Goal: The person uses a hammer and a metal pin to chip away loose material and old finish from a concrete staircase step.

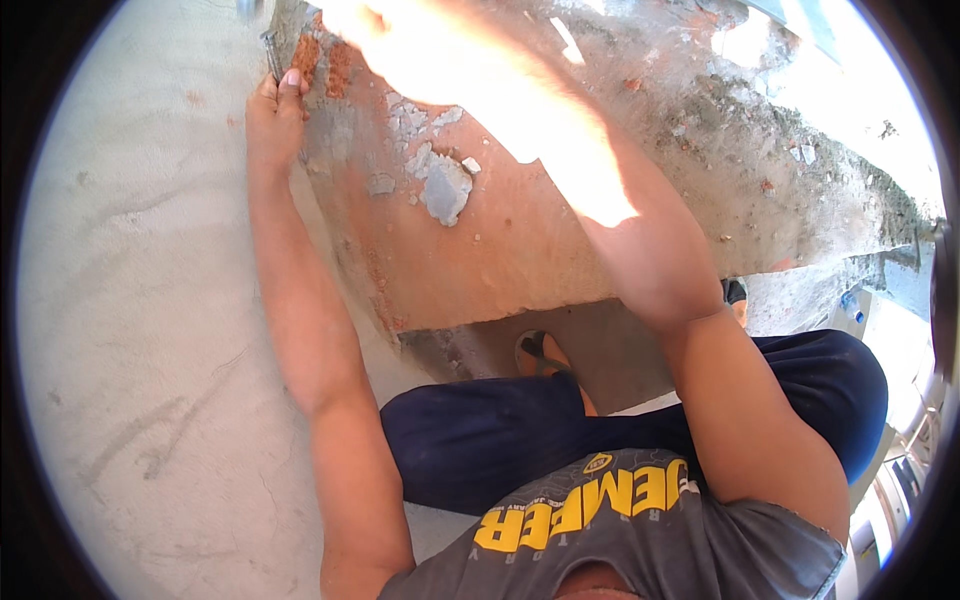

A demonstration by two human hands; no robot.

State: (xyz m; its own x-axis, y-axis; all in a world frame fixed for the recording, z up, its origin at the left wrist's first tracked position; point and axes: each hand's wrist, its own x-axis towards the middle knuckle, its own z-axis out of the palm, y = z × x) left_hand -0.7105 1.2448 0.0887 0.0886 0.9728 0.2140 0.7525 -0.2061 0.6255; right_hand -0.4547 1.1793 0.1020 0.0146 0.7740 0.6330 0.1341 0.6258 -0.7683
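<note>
My left hand [277, 120] is closed around a metal chisel [271, 50], held upright in the picture against the wall beside exposed red brick [306, 58]. My right hand [350, 20] reaches to the top edge, near a grey metal piece [249, 8]; it is washed out by sunlight, so its fingers and anything in them are unclear. Between my arms lie broken flakes of grey plaster [445, 188] on a dusty, reddish concrete ledge [500, 260].
A pale plastered wall [140, 280] fills the left side. Below the ledge are my sandalled foot [540, 360] and bent knees in dark trousers. Bright, overexposed surfaces and some pale clutter [905, 420] are at the right rim.
</note>
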